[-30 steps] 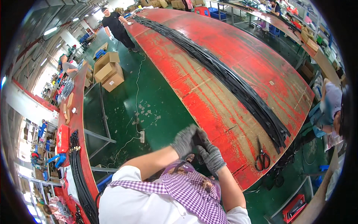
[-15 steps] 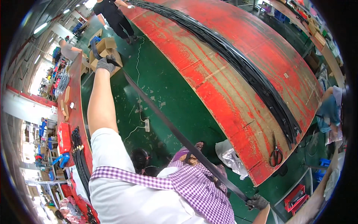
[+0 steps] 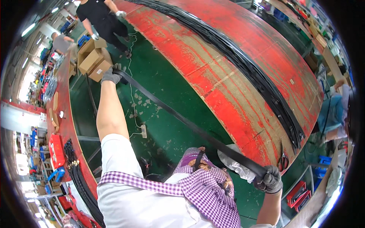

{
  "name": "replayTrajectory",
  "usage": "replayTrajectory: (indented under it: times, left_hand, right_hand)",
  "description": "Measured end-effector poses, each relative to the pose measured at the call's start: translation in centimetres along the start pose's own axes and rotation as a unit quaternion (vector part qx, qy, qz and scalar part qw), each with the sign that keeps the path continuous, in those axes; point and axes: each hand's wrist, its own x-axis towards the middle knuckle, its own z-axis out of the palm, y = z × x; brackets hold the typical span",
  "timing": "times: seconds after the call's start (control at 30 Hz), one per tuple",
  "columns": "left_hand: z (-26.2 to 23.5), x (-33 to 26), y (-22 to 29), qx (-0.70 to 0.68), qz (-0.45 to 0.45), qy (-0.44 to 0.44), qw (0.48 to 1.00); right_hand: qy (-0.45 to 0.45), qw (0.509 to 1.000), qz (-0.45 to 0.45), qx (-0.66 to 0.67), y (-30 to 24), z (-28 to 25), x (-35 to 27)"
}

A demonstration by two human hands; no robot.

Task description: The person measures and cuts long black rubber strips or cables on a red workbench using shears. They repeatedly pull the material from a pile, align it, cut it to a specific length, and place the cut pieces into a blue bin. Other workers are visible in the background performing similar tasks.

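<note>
A long flat black strip (image 3: 178,116) is stretched diagonally in front of me, from far left to near right. My left hand (image 3: 112,75), in a grey glove on an outstretched arm, is closed round its far end. Close to the near table corner, my right hand (image 3: 270,180), also gloved, has its fingers wrapped round the other end. The strip sags slightly between them, above the green floor. On the large worn red table (image 3: 224,98) lies a long bundle of similar black strips (image 3: 243,62). Scissors with dark handles (image 3: 283,161) lie at its near corner.
Beyond my left hand are an open cardboard box (image 3: 91,57) and a person in black (image 3: 102,22) with white gloves. A power strip (image 3: 143,131) with a white cord lies on the floor. Black cables (image 3: 81,178) lie on the left bench. Red bins (image 3: 298,195) stand at lower right.
My right hand has risen up and inward with its end of the strip. My left hand is slightly lower, and the loop above it is gone. The person in black appears nearer.
</note>
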Motion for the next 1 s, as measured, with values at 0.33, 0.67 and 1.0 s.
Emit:
replayTrajectory:
  times: [0.33, 0.67, 1.0]
  left_hand:
    - [4.1, 4.1, 4.5, 0.040, 0.118, -0.067, 0.990]
    - [4.6, 8.7, 4.8, 0.051, 0.006, -0.071, 0.996]
    - [2.3, 11.9, 6.9, 0.235, 0.018, -0.145, 0.961]
  right_hand:
    - [0.091, 0.996, -0.015, -0.012, 0.8, 2.7, 3.4]
    - [0.050, 0.993, 0.085, -0.058, 2.2, 2.0, 2.8]
    - [0.055, 0.990, 0.103, -0.080, 1.7, 1.1, 1.2]
